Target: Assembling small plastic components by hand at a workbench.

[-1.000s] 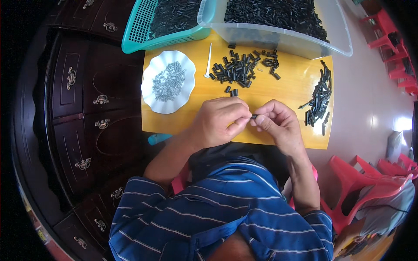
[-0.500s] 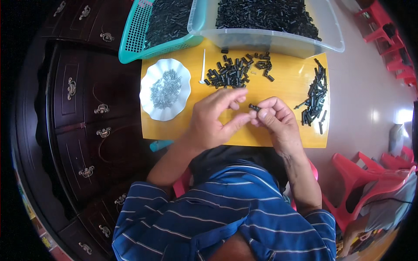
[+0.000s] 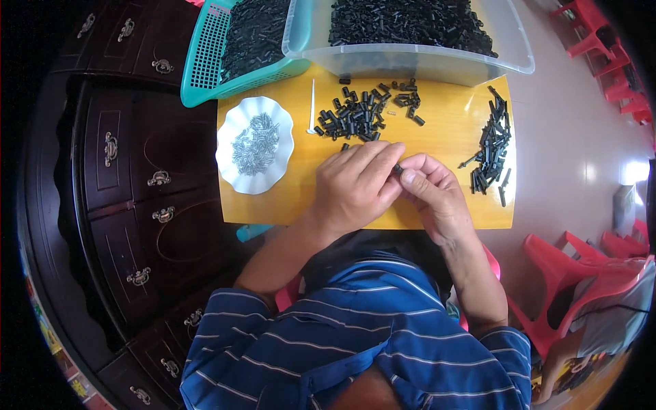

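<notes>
I count one short black tube (image 3: 398,169) on my feed, pinched in the right hand (image 3: 437,195), its visible end and long axis slanting up-left; whether the adjacent left hand (image 3: 355,183) grips anything, I can't tell. One scalloped plate (image 3: 226,156).

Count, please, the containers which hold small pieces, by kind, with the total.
Basket: 1
Bin: 1
Plate: 1
Total: 3
</notes>
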The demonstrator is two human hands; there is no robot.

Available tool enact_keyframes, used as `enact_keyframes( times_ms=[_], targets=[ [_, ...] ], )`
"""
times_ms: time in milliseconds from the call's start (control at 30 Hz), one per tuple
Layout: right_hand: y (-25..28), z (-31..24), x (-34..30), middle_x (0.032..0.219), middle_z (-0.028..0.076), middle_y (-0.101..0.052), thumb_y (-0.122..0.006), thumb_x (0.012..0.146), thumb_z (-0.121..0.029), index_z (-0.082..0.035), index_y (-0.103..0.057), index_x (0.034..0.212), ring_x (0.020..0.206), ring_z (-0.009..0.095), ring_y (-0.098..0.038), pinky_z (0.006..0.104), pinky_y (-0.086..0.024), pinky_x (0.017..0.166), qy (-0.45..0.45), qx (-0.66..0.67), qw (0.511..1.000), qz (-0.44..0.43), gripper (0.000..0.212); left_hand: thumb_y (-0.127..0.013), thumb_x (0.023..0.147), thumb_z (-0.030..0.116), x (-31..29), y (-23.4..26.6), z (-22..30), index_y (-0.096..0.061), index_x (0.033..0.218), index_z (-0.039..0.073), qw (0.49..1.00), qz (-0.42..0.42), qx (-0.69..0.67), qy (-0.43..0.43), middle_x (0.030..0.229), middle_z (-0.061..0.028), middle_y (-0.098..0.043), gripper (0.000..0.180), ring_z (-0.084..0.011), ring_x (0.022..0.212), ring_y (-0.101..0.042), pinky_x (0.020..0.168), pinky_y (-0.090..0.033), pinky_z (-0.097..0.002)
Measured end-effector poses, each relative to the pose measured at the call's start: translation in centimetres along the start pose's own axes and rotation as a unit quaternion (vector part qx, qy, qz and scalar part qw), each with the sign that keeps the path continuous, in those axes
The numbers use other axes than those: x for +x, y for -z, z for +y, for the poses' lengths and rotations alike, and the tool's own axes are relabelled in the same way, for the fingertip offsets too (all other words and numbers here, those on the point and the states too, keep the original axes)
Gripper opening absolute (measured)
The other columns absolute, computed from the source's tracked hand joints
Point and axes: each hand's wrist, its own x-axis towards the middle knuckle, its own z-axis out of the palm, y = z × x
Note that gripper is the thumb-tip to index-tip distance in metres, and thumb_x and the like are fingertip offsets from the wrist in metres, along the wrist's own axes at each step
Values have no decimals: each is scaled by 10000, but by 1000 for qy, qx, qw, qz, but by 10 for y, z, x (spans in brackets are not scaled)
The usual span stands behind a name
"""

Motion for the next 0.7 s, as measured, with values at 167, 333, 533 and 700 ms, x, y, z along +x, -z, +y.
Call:
enact_keyframes(
  times_ms=[167, 333, 533, 700],
  targets=[
    [-6, -3, -4, 1014, 66, -715, -652, 990, -146, -2, -672, 1113, 917, 110, -655, 256, -515, 883, -9, -14, 1000, 14, 190, -775, 706, 123, 1, 1, 1, -671, 1068, 55, 998, -19, -61, 20, 935, -79, -684, 383, -258, 788, -691, 667, -546, -355],
    [-8, -4, -7, 972, 34, -711, -583, 1036, -271, -23, -696, 1109, 855, 98, -633, 252, -498, 819, -36, 10, 999, 5, 282, -787, 728, 139, 3, 2, -2, -662, 1036, 54, 997, -14, -82, -2, 907, -81, -674, 343, -264, 776, -686, 660, -544, -362],
    [-6, -1, -5, 926, 37, -705, -577, 1038, -276, -23, -710, 1033, 847, 101, -622, 254, -485, 791, -27, -19, 999, -6, 286, -793, 750, 130, 2, 3, -5, -657, 1022, 39, 996, -23, -85, -26, 886, -98, -677, 317, -279, 760, -688, 645, -543, -365],
    [-5, 1, -4, 924, 40, -695, -575, 1038, -262, -18, -697, 1020, 848, 110, -614, 263, -481, 804, -34, -10, 999, -11, 273, -795, 762, 125, -2, 3, -6, -654, 1038, 20, 996, -21, -82, -35, 897, -118, -691, 327, -303, 753, -695, 634, -547, -378]
  ],
)
